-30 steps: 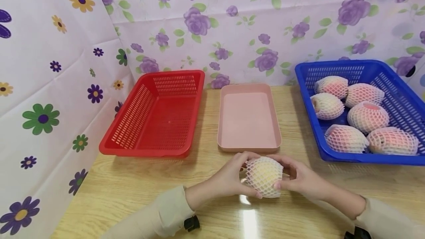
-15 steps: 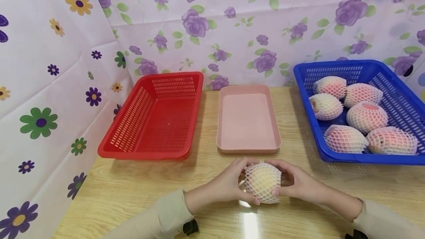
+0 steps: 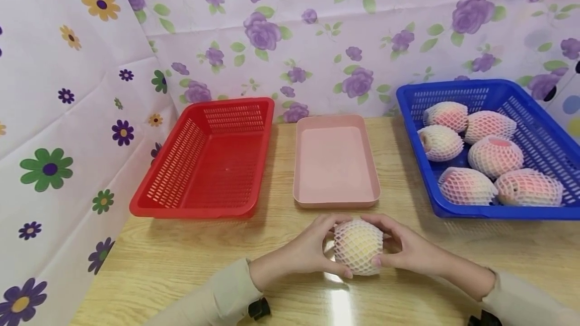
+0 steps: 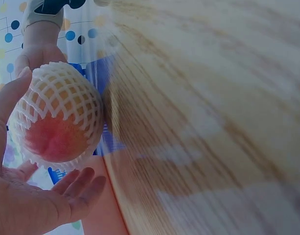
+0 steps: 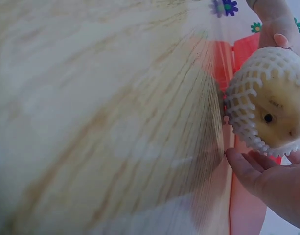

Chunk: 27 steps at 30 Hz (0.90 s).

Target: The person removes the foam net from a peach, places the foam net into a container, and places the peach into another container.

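Light wood-grain table (image 3: 181, 275) below grip. Left hand (image 3: 312, 249) and right hand (image 3: 406, 246) hold round yellow-pink fruit in white foam netting (image 3: 358, 247) between them; shallow pink rectangular tray (image 3: 335, 160) just beyond. Left wrist view: bare red patch (image 4: 57, 139); right wrist view: small dark spot (image 5: 268, 118). Both hidden from head.

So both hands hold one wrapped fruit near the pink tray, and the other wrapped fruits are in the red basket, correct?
No: the head view shows the other wrapped fruits in the blue basket; the red basket is empty. The left hand and right hand hold one wrapped fruit near the pink tray.
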Available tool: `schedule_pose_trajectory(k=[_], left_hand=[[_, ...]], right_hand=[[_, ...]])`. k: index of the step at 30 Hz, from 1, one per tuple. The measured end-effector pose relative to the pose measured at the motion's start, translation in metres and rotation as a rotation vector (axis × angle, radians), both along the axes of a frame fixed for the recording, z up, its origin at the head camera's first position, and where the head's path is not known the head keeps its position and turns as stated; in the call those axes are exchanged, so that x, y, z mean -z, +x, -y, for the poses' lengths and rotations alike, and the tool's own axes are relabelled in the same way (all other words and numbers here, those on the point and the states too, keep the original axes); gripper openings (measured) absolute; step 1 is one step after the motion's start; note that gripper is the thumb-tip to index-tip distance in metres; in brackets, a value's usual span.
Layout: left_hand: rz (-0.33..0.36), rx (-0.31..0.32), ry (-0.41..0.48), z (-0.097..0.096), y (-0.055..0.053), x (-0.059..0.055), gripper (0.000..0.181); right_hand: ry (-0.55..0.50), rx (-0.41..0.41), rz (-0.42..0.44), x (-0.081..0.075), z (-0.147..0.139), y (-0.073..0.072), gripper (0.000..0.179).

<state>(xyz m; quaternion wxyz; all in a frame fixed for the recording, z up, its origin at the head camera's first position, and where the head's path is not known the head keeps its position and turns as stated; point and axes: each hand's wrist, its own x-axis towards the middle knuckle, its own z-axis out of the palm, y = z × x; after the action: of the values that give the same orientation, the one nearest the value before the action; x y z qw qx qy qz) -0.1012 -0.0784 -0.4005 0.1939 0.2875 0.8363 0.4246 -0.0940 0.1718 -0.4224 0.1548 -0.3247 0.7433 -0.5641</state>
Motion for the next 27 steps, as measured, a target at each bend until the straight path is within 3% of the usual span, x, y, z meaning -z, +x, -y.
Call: schedule_pose_trajectory(k=[5,11,18,27], left_hand=[[-0.01,-0.005,-0.027,0.003,-0.003,0.0,0.096],[0.048,0.029,0.028,0.009,-0.01,-0.002,0.097],[0.098,0.08,0.085,0.017,-0.023,-0.003,0.095],[0.187,0.124,0.157,0.023,-0.037,0.003,0.088]], right_hand=[[0.039,0.066,-0.062,-0.002,-0.002,0.002,0.066],[-0.02,0.104,-0.071,-0.003,-0.003,0.007,0.065],[-0.08,0.223,-0.117,-0.001,0.003,0.014,0.068],[-0.077,0.331,-0.088,0.007,0.015,0.026,0.07]])
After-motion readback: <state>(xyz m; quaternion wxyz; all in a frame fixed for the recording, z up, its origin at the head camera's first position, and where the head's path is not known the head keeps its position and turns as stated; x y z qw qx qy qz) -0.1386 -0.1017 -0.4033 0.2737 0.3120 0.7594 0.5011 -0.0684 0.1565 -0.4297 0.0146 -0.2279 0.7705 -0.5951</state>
